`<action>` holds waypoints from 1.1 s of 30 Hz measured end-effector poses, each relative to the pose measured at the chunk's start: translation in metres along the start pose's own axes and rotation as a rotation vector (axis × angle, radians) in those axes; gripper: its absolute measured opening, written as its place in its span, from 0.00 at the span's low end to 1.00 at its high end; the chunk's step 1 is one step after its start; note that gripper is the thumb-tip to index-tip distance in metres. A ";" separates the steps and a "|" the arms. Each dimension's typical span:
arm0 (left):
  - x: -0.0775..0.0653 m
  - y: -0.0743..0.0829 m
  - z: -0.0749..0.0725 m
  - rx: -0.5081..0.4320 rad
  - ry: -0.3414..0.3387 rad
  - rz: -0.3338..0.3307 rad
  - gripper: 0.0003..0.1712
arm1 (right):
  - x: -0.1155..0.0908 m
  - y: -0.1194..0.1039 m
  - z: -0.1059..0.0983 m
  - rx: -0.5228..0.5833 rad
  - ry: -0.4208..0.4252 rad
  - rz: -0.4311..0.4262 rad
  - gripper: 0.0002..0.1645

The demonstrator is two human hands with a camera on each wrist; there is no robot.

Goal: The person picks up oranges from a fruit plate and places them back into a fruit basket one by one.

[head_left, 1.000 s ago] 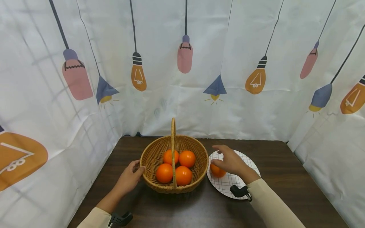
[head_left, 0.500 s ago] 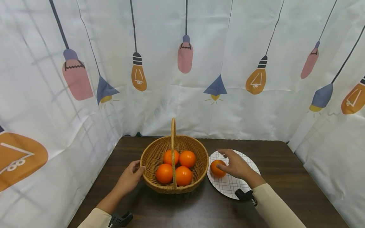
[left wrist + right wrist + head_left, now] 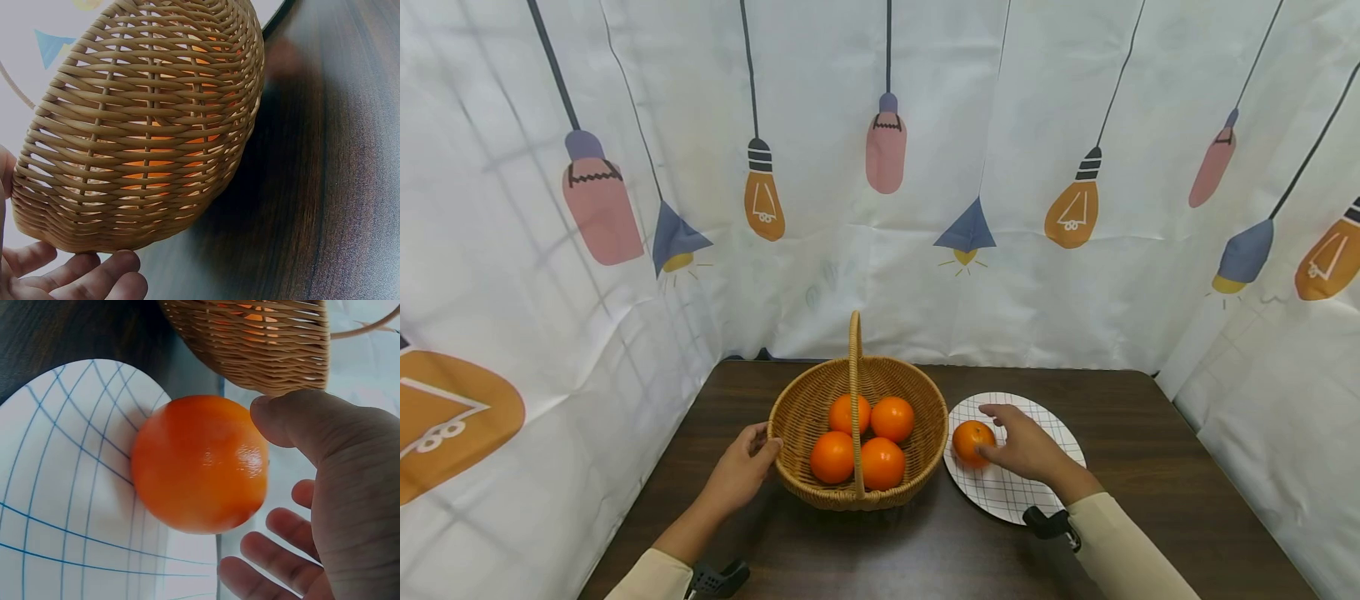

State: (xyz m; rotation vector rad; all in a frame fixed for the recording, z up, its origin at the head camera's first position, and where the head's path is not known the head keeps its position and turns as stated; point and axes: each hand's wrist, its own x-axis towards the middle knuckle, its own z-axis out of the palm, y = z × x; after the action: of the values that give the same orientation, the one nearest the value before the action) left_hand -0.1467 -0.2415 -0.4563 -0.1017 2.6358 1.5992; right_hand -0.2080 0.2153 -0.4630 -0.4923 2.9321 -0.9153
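Observation:
A wicker basket (image 3: 820, 493) with a tall arched handle stands left of the table's middle and holds several oranges (image 3: 832, 457). At its left rim, my left hand (image 3: 741, 467) pinches the edge, with the thumb on the rim and the fingers against the outer weave (image 3: 156, 131). One more orange (image 3: 973, 442) rests on a white plate (image 3: 1000, 500) with a thin grid pattern. My right hand (image 3: 1030, 446) reaches over the plate with thumb and fingers spread. In the right wrist view the thumb lies right at the orange (image 3: 200, 465), and the other fingers are relaxed beside it.
Everything stands on a dark brown wooden table (image 3: 1157, 467). White curtains (image 3: 880, 275) printed with lamps and bulbs hang behind it and on both sides. The basket and the plate sit close side by side.
My right hand has shifted right and lower toward the near side, so the orange on the plate shows more fully. The left hand and the basket have stayed in place.

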 end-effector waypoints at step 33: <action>-0.001 0.000 0.000 -0.002 0.001 0.001 0.34 | 0.000 0.009 0.014 -0.010 -0.025 -0.033 0.44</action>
State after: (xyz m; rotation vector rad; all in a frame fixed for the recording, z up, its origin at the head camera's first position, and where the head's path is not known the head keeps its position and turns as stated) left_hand -0.1454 -0.2413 -0.4562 -0.1020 2.6359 1.6019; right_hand -0.2087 0.2149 -0.4801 -0.5496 2.9166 -0.8915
